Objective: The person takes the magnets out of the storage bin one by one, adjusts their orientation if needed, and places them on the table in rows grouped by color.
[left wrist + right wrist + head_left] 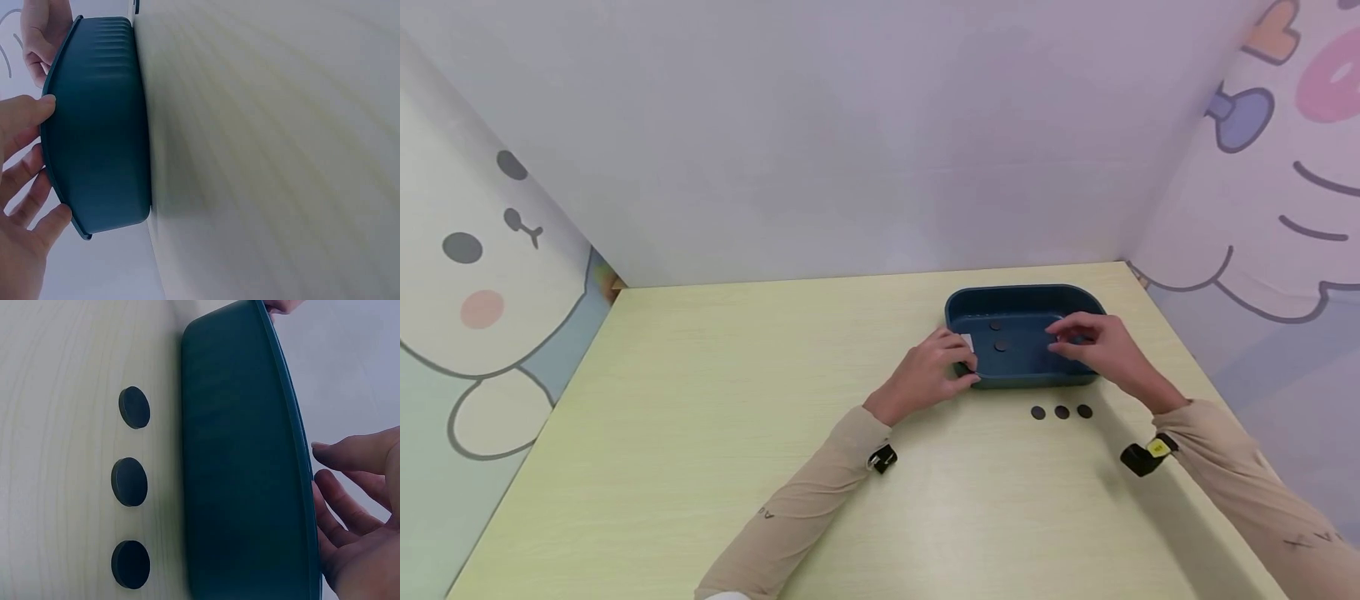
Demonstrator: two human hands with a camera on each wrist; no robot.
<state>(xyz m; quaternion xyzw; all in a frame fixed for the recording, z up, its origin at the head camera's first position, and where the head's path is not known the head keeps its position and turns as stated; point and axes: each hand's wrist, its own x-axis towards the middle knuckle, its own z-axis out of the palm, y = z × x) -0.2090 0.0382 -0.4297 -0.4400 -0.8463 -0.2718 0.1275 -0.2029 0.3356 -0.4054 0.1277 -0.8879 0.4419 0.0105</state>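
Note:
A dark teal rectangular tub (1030,380) stands on the table. My left hand (931,368) holds its left end, thumb and fingertips on the rim in the left wrist view. A small white piece (967,342) shows beside those fingers, partly hidden by them. Over the tub's right part hovers my right hand (1093,348), with a gap between thumb and forefinger and nothing visible in it. Two dark round discs, a rear disc (996,326) and a nearer disc (1000,346), lie inside on the tub's floor. The right hand covers part of that floor.
Three black discs lie in a row on the table in front of the tub: a left disc (1038,412), a middle disc (1062,412) and a right disc (1085,411). The pale wooden table (700,400) meets a white curtain (850,167) behind.

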